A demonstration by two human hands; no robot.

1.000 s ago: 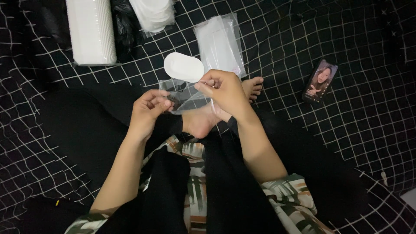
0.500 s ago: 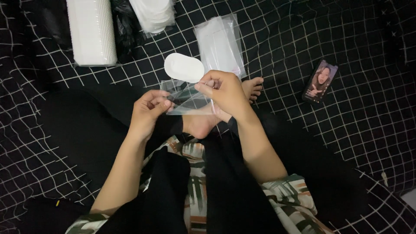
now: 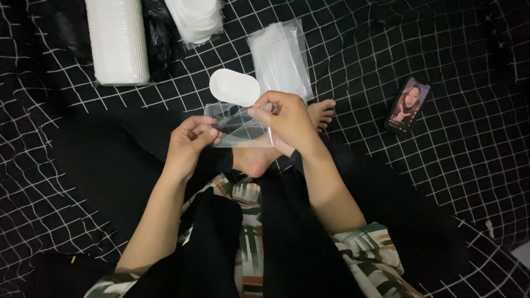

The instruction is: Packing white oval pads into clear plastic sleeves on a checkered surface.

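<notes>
Pinching a clear sleeve (image 3: 238, 126) at its 9 o'clock edge, left hand (image 3: 187, 144) fingers closed on it. Right hand (image 3: 284, 118) clamps the 3 o'clock edge, wrist bent. White oval pad (image 3: 234, 87) sits at 12 o'clock, touching the sleeve.

A thin, glossy clear plastic sleeve (image 3: 238, 126) contrasts with the smooth matt white oval pad (image 3: 234, 87) at its twelve o'clock, the ribbed white paper-like stack (image 3: 117, 41), and the soft black grid-patterned cloth (image 3: 441, 66).
</notes>
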